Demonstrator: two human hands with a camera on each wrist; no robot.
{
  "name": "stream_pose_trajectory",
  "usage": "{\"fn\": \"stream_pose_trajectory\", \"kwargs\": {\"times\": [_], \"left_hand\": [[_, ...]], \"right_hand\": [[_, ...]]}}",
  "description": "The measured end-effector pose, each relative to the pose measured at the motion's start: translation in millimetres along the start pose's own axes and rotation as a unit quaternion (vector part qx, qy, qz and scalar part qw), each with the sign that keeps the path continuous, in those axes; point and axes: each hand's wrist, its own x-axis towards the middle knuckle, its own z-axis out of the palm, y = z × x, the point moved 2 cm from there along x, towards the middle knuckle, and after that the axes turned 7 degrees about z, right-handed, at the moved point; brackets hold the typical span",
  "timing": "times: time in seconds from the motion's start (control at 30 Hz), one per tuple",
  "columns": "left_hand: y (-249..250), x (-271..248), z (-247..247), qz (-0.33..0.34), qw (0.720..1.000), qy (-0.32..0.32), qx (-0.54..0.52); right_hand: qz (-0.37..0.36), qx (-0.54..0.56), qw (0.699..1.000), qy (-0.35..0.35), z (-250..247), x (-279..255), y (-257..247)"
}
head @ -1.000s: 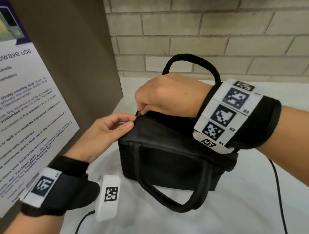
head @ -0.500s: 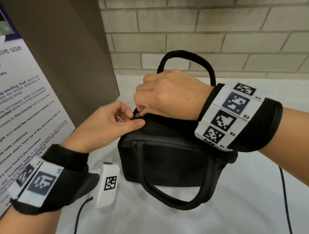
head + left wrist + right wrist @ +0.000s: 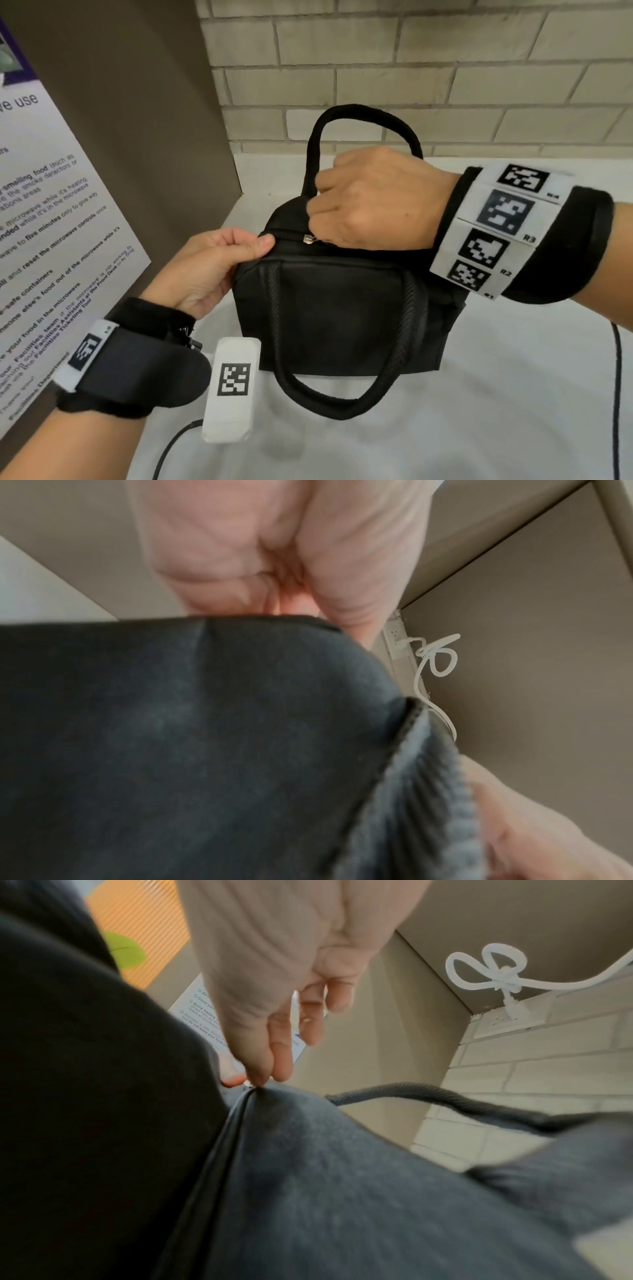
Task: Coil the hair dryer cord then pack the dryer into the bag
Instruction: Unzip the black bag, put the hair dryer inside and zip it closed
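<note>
A black fabric bag point(image 3: 342, 308) with two rope handles stands on the white table point(image 3: 445, 428). My left hand point(image 3: 253, 245) pinches the bag's top left corner, thumb on top; the left wrist view shows the bag point(image 3: 205, 750) filling the frame under the hand point(image 3: 291, 607). My right hand point(image 3: 317, 233) lies over the bag's top and pinches the metal zipper pull point(image 3: 309, 238) between thumb and forefinger, as the right wrist view shows point(image 3: 263, 1079). The far handle point(image 3: 359, 113) arches up behind this hand. No hair dryer or its cord is in sight.
A brown panel with a printed notice point(image 3: 51, 240) stands close on the left. A pale brick wall point(image 3: 445, 85) lies behind. A thin black cable point(image 3: 616, 394) runs along the table at the right. High on the wall, a white cord point(image 3: 496, 980) is plugged into an outlet.
The zipper pull in my right hand has slid right, away from my left thumb. My left hand still holds the corner. The bag now sits more square to me.
</note>
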Motion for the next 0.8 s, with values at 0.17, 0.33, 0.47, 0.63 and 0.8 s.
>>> {"fn": "stream_pose_trajectory", "kwargs": {"times": [0.17, 0.33, 0.47, 0.63, 0.8], "left_hand": [[-2.3, 0.3, -8.9, 0.008, 0.999, 0.028, 0.016], [2.7, -3.1, -20.8, 0.025, 0.999, 0.019, 0.040], [16.2, -9.9, -11.0, 0.143, 0.969, 0.052, 0.192], [35.7, -43.0, 50.2, 0.400, 0.745, -0.119, 0.520], [16.7, -34.8, 104.8, 0.506, 0.632, -0.137, 0.571]], "right_hand": [[0.008, 0.019, 0.997, -0.070, -14.3, -40.4, 14.6], [0.137, 0.025, 0.981, -0.137, -11.4, -119.5, 26.2], [0.278, 0.065, 0.955, -0.082, 6.1, -149.8, 13.2], [0.366, 0.120, 0.923, 0.018, 16.9, -148.1, -5.7], [0.363, 0.133, 0.921, 0.047, 20.9, -149.9, -12.2]]}}
